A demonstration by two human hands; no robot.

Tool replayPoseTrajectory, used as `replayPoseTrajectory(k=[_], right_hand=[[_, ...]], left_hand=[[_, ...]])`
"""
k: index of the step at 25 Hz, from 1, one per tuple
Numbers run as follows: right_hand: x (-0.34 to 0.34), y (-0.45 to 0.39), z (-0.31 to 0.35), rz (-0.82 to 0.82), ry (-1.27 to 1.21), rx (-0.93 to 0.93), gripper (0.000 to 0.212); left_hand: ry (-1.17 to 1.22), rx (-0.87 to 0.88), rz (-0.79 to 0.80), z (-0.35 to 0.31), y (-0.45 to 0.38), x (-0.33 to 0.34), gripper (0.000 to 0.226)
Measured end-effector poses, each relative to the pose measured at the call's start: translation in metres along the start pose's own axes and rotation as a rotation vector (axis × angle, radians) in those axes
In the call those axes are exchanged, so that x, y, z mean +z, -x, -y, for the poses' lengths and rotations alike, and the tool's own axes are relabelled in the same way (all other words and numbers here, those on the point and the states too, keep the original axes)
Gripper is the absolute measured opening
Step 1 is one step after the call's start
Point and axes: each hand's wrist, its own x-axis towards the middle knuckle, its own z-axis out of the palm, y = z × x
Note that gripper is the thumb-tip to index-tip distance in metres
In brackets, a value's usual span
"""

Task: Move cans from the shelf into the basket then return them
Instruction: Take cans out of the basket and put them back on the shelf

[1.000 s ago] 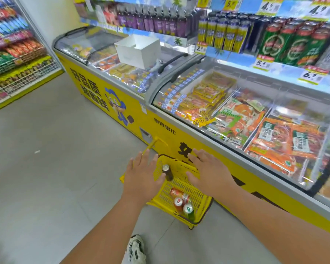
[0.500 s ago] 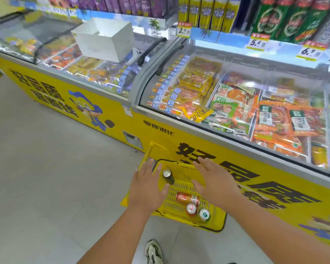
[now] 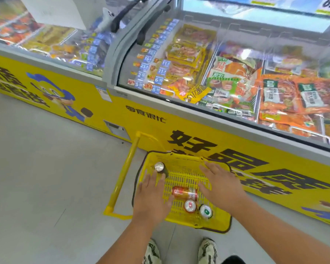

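Both hands, left hand [image 3: 151,199] and right hand [image 3: 220,185], hover flat and empty over the basket [image 3: 181,168], seemingly clear of its four cans [image 3: 184,193].

Bare forearms, no sleeves showing. White sneakers [image 3: 180,251] with dark markings at the frame's bottom centre.

One yellow basket [image 3: 215,223] on the floor. Inside it, four cans: one dark can [image 3: 159,167] upright at the far left corner; one red can [image 3: 184,193] lying on its side at mid-basket; one red-topped can [image 3: 190,205] and one green-topped can [image 3: 205,211] upright at the near edge. Two hands over the basket: left hand [image 3: 151,201], right hand [image 3: 220,185]. Two shoes on the near side of the basket.
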Motion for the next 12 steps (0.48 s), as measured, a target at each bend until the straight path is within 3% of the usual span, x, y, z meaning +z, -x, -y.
replayPoseTrajectory(k=[7, 12], right_hand=[[0.105, -0.073, -0.024, 0.046, 0.033, -0.057, 0.069], [0.196, -0.144, -0.027, 0.112, -0.077, -0.101, 0.072]], left_hand=[[0.150, 0.038, 0.115, -0.013, -0.029, 0.117, 0.092], [0.451, 0.013, 0.280, -0.013, -0.055, 0.195, 0.107]])
